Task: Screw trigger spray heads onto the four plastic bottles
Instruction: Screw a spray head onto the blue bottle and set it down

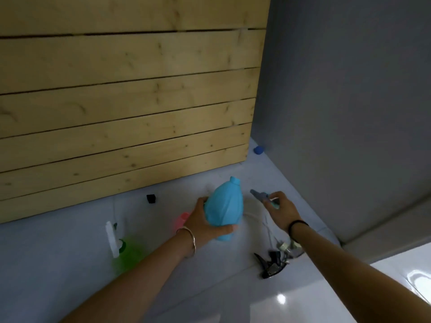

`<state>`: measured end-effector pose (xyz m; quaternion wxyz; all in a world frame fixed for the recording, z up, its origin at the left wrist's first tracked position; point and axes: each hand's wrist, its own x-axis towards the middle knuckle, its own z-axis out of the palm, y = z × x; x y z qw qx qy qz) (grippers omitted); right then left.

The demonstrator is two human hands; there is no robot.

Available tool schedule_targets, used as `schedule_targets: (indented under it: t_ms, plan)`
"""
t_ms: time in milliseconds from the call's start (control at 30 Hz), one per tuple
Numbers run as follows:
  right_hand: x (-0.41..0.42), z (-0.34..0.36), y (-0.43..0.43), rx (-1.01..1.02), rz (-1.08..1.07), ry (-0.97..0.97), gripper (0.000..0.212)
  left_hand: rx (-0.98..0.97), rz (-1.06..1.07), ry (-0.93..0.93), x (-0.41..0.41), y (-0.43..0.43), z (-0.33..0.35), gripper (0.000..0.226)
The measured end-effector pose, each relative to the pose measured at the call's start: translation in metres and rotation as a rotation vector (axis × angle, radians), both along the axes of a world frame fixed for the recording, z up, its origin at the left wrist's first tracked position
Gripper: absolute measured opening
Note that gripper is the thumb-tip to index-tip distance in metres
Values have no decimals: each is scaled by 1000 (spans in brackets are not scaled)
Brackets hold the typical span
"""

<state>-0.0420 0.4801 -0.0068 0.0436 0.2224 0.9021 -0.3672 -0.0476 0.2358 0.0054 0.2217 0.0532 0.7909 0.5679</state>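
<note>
My left hand point(202, 224) grips a light blue plastic bottle point(224, 206) around its lower body, tilted with its open neck pointing up and away. To its right, my right hand point(279, 210) holds a grey and teal trigger spray head point(261, 196) whose white dip tube point(253, 216) trails down to the floor. A green bottle point(130, 252) with a white spray head point(111, 238) stands at the left, blurred. A pink bottle point(182, 219) shows partly behind my left wrist. Black trigger heads point(270, 264) lie on the floor under my right forearm.
A wooden plank panel point(126, 108) rises right behind the work area. A grey wall point(349, 113) closes the right side. A small black block point(151, 198) and a dark blue cap point(258, 150) lie on the pale tiled floor point(210, 287).
</note>
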Motion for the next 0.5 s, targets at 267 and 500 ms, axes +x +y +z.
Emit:
schedule_targets:
  t_ms: [267, 500]
  plan:
    - [26, 174, -5, -580, -188, 300, 30, -26, 42, 240, 16, -38, 120, 95]
    - [76, 258, -46, -1216, -228, 498, 31, -57, 59, 340, 58, -75, 169, 93]
